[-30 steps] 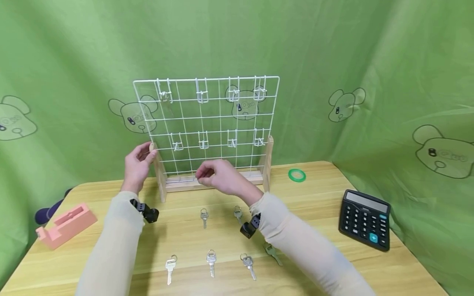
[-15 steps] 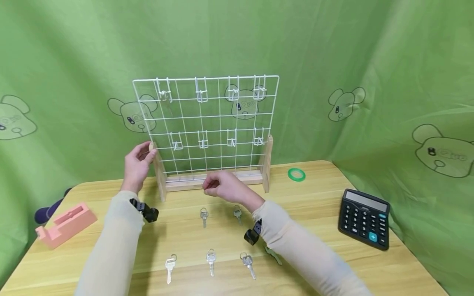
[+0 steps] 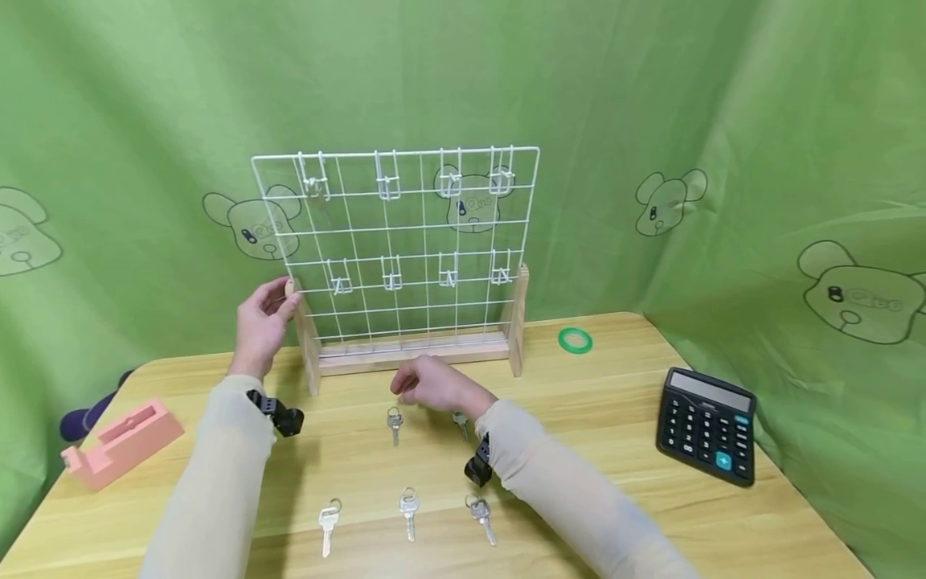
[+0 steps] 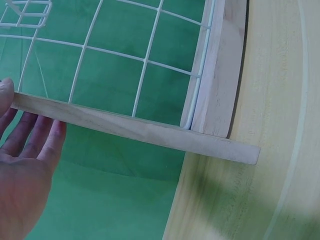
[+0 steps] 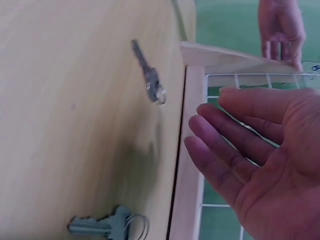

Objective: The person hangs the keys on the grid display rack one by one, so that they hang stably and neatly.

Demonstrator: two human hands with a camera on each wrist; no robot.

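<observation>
My left hand (image 3: 259, 328) holds the top of the wooden upright (image 4: 115, 125) at the left end of a white wire grid rack (image 3: 427, 307), thumb on one side and fingers on the other. My right hand (image 3: 437, 384) hovers over the table in front of the rack, fingers loosely bent, holding nothing in the right wrist view. Just below it lies a key with a ring (image 3: 394, 426); another key (image 3: 460, 424) is partly covered by the right wrist. Closer to me lie a left key (image 3: 329, 527), a middle key (image 3: 409, 513) and a right key (image 3: 481, 519).
Wire hooks (image 3: 448, 273) sit in two rows on the grid, and a key (image 3: 316, 190) hangs on the top left one. A pink tape dispenser (image 3: 124, 444) stands left; a green tape roll (image 3: 575, 340) and black calculator (image 3: 706, 426) lie right. Green curtain (image 3: 593, 96) surrounds the table.
My right hand has come down from the lower grid toward the keys on the table. The left hand keeps its hold on the upright. A key at right is now hidden by my right sleeve.
</observation>
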